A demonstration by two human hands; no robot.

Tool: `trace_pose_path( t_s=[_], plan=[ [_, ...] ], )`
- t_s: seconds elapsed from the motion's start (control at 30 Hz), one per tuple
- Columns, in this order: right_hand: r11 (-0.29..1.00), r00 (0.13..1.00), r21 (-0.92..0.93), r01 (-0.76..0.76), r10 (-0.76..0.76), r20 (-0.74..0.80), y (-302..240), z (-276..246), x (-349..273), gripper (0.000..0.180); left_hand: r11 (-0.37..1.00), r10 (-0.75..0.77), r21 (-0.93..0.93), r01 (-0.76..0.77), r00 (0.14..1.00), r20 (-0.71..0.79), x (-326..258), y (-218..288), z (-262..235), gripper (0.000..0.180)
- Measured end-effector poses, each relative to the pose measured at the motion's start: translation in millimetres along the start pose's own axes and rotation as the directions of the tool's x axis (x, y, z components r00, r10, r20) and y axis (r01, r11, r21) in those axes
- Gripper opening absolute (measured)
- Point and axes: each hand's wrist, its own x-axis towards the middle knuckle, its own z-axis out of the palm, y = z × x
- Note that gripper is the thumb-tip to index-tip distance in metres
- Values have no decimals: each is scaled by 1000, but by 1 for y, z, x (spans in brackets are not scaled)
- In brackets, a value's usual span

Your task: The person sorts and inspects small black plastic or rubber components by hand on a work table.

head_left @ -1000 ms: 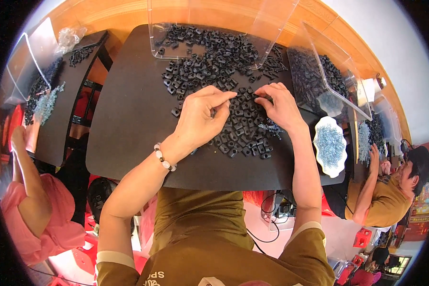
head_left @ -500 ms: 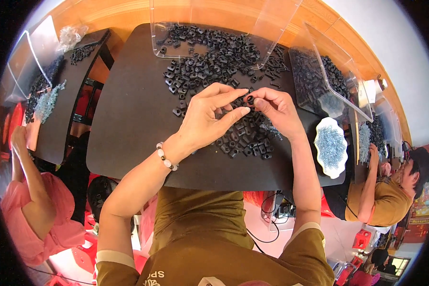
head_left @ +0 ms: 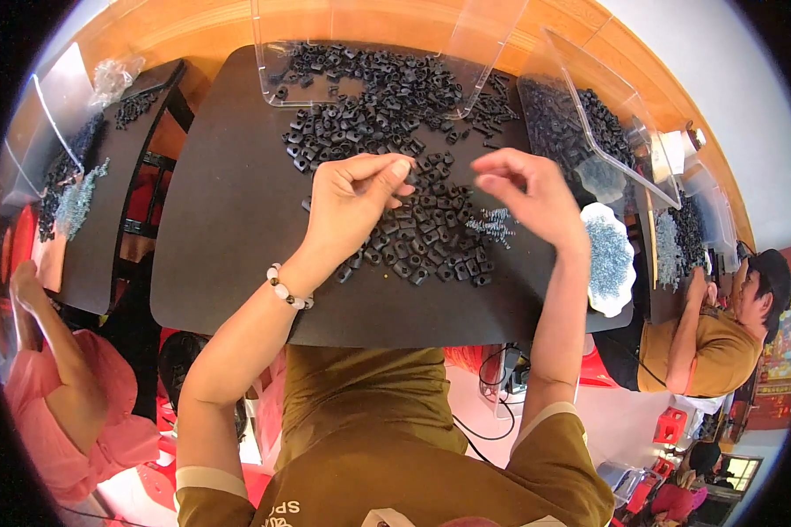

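Observation:
My left hand (head_left: pixel 351 202), with a beaded bracelet at the wrist, is closed, thumb and index fingertip pressed together above the black pieces. Whatever sits in that pinch is hidden or too small to name. To its right, my right hand (head_left: pixel 536 198) is held apart with thumb and index finger separated and nothing visible between them; it is slightly blurred. Under and between the hands lie many small black plastic pieces with holes (head_left: pixel 426 237). A little heap of small silvery metal parts (head_left: pixel 494 225) lies below my right fingertips.
A white scalloped dish (head_left: pixel 626 272) of silvery parts stands at the table's right. Transparent bins, one behind the black pile (head_left: pixel 360 123) and one at right (head_left: pixel 580 127), rise from the dark table (head_left: pixel 211 193). People sit at both sides, a pink sleeve left (head_left: pixel 97 378).
My hands, which met around a small black ring-like piece, have separated. The left has drawn left and pinched closed; the right has shifted right with no piece visible. The whole view has also shifted slightly.

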Motion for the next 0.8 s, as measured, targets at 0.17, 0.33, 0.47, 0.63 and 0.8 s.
trace_pose_path(
  t_s=[0.17, 0.33, 0.47, 0.63, 0.8],
  plan=[
    [863, 950, -401, -308, 301, -83, 28, -44, -29, 14, 980, -131, -144, 134, 991, 28, 3, 1, -5, 24],
    [827, 921, -431, -361, 388, -27, 34, -50, -36, 17, 935, -163, -319, 158, 987, 9, 5, -4, -11, 24],
    [864, 927, -390, -318, 369, 62, 37, -44, -32, 17, 904, -182, -384, 189, 982, 54, 5, 0, -12, 24],
    [926, 951, -326, -191, 256, 172, 30, -28, -16, 14, 900, -187, -390, 194, 981, 58, 5, 1, -8, 24],
    [954, 976, -286, -94, 145, 162, 35, -14, -8, 7, 913, -175, -358, 197, 980, 94, 5, -1, -8, 25]
  ],
)
